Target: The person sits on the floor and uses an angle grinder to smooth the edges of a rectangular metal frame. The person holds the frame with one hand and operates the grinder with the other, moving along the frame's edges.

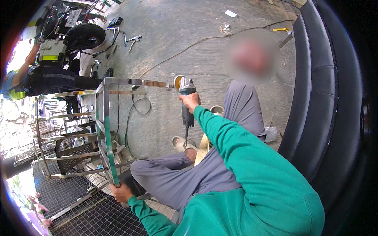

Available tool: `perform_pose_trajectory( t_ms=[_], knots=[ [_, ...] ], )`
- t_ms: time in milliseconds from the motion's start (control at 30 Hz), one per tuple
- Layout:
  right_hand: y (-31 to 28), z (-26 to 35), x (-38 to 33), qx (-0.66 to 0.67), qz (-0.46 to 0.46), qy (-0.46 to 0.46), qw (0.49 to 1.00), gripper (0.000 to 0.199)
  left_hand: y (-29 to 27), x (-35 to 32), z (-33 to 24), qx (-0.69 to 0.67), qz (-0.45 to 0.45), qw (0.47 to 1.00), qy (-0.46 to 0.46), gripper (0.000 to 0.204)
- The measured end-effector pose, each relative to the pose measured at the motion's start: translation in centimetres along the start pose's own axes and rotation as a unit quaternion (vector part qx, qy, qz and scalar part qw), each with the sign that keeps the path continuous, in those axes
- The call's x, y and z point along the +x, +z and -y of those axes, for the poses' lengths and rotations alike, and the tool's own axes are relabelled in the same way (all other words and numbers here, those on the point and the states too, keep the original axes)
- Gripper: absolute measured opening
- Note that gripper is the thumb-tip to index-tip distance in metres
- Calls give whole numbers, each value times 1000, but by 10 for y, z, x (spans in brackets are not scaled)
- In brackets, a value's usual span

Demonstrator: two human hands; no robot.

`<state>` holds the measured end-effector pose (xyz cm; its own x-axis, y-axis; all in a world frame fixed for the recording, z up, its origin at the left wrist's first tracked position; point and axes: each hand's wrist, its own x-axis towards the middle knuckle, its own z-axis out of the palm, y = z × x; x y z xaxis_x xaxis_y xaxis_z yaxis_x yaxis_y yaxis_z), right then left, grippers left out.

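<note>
The grey-and-black angle grinder with a yellowish disc was in the person's right hand, whose fingers were closed around its body. The disc stood just beyond that hand, right at the free end of a bar of the shiny, square-tubed metal frame; whether the two touched could not be told. The left hand, nearer the person's body, was curled shut around the near end of another of the frame's bars, and the frame reached away from it, forward and to the left. A dark cord hung from the grinder's rear, below the right hand.

Between the hands and the torso lay the person's bent legs in loose grey trousers, with a beige clog just below the grinder. A black wire-mesh panel lay beneath and left of the left hand. Well beyond both hands, to the left, a co-worker in dark trousers was beside a motorcycle with a black tyre. Far right of the right hand ran a black padded seat.
</note>
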<state>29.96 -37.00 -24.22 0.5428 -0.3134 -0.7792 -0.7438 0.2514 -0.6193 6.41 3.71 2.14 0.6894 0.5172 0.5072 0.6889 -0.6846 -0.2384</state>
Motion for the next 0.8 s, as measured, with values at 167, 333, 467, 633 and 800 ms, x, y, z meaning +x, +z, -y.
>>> perform_pose_trajectory(
  t_ms=[167,333,467,633,800],
  knots=[
    [-10,-8,8,-13,-34,32,999,45,2,2,2,-23,4,1000,-4,32],
    [0,-5,-9,42,21,-28,999,42,5,-1,2,4,7,1000,-11,33],
    [3,-5,-9,100,34,6,994,41,7,0,4,13,-4,1000,-15,33],
    [1,-18,14,164,47,82,982,38,5,4,3,11,-11,1000,-1,36],
    [11,-23,5,159,97,43,982,36,3,3,1,7,-5,1000,-13,36]
  ],
)
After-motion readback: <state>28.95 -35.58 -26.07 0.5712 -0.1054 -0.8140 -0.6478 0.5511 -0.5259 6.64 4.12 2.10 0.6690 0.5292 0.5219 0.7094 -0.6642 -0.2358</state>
